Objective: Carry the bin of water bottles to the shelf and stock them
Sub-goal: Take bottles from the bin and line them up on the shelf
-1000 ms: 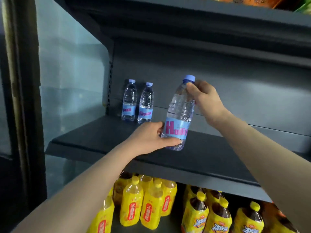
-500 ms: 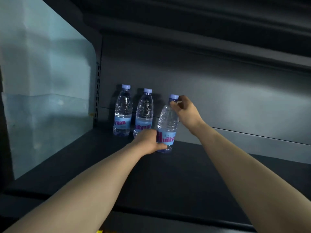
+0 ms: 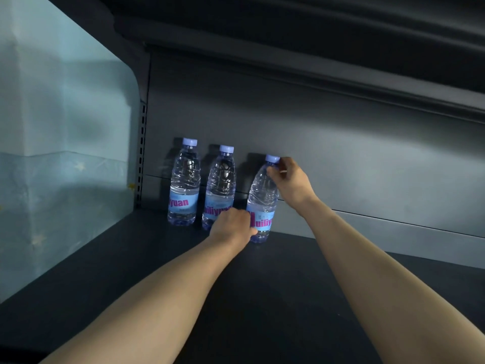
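Three clear water bottles with pale blue caps and blue labels stand in a row at the back left of the dark shelf (image 3: 275, 298). The left bottle (image 3: 184, 185) and the middle bottle (image 3: 220, 187) stand free against the back panel. The third bottle (image 3: 262, 195) stands upright on the shelf to their right. My left hand (image 3: 232, 227) grips its lower body at the label. My right hand (image 3: 290, 177) pinches its neck just under the cap. The bin is not in view.
A pale blue side panel (image 3: 65, 153) closes the shelf on the left. The grey back panel (image 3: 341, 153) runs behind the bottles, and the shelf above (image 3: 315, 35) overhangs. The shelf surface stretches to the right of the third bottle.
Both hands carried the third bottle from the front of the shelf to the back and set it down beside the other two. The view moved closer into the shelf.
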Available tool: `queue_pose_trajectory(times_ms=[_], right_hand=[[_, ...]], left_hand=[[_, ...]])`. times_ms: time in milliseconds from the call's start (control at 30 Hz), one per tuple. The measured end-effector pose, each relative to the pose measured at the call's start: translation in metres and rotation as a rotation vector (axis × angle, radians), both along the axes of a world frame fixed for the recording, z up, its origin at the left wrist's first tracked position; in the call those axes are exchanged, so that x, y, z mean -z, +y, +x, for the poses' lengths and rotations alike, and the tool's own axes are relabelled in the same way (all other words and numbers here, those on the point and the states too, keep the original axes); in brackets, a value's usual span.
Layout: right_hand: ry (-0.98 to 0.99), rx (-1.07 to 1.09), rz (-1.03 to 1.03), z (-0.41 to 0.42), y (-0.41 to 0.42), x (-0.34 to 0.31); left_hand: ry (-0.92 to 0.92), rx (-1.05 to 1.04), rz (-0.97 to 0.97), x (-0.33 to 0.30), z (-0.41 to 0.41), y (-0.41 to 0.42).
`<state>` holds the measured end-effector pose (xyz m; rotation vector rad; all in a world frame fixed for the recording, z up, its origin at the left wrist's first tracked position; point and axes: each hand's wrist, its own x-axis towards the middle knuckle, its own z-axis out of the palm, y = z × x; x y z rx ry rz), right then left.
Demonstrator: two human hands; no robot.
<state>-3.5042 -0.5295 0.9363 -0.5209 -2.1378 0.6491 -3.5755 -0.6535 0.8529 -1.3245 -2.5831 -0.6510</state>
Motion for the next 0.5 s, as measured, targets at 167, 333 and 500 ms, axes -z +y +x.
queue_pose_trajectory(times_ms=[167,333,500], right_hand=[[-0.005,-0.006,0.002,-0.0043,-0.0023,-0.0012],[-0.01,0.013,-0.021,-0.0047,-0.0013,-0.001],[-0.03,0.074,0.046,-0.004,-0.0037,-0.0008]], left_hand=[[0.007,-0.001,-0.009,-0.0006,-0.0029,-0.0071],[-0.016,0.009,-0.004,0.0043,-0.0037,-0.0097],[-0.02,0.009,-0.007,0.0056,-0.0023,-0.0079]])
